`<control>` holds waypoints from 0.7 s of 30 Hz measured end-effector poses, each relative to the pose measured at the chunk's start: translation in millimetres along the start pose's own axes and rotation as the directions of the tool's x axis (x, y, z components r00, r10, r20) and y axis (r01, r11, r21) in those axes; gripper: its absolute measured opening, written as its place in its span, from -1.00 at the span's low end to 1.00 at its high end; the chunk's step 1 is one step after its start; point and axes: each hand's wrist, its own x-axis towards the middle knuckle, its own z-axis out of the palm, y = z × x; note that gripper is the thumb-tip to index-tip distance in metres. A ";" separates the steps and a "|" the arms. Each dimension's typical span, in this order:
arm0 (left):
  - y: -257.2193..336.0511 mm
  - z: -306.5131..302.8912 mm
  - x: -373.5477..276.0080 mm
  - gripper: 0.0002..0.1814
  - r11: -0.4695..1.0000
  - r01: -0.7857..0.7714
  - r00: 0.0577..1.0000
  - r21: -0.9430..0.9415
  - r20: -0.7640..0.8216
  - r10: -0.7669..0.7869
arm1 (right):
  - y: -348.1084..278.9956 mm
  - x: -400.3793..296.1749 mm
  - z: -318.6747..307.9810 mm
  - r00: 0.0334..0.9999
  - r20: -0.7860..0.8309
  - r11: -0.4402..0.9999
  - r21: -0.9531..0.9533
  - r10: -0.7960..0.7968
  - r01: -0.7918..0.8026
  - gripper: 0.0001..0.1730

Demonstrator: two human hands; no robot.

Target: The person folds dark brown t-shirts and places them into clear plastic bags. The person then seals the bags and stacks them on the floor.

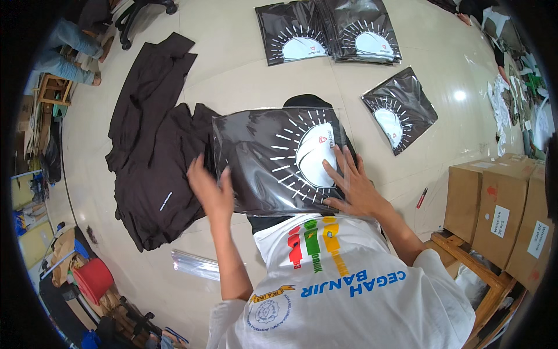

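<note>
Across my lap lies a folded black garment in a clear plastic bag [257, 157], printed with a white half-round motif and rays. My right hand [359, 189] rests on its right end, fingers spread over the plastic. At the bag's left end, my left hand [211, 187] is slightly blurred, thumb and fingers apart; whether it touches the bag I cannot tell. Left of it, loose dark shirts [152, 174] lie spread on the floor, one with a small white print. Below them is a stack of clear plastic bags [196, 264], partly hidden by my left forearm.
Bagged black garments [366, 30] lie in piles at the top; a single bagged garment [399, 111] lies at upper right. A red-handled cutter [421, 198] is on the tiled floor near cardboard boxes [497, 218]. A red container [93, 281] is at lower left. Another person's legs [69, 54] show upper left.
</note>
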 end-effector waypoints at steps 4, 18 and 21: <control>89.3 95.0 91.0 -0.41 0.929 -0.258 0.913 -0.266 0.248 0.324 | 13.4 -12.4 14.5 1.000 -0.009 0.999 0.050 0.014 -0.013 -0.07; 142.2 68.5 210.5 -0.79 0.538 0.215 0.441 -0.815 0.573 0.691 | -23.9 -16.1 -14.7 0.885 -0.237 0.680 0.725 0.400 -0.113 -0.26; 153.9 -25.3 236.7 -0.76 0.592 0.136 0.576 -0.795 0.549 0.605 | -18.2 21.9 -26.9 0.782 -0.469 0.571 0.800 0.409 0.181 -0.38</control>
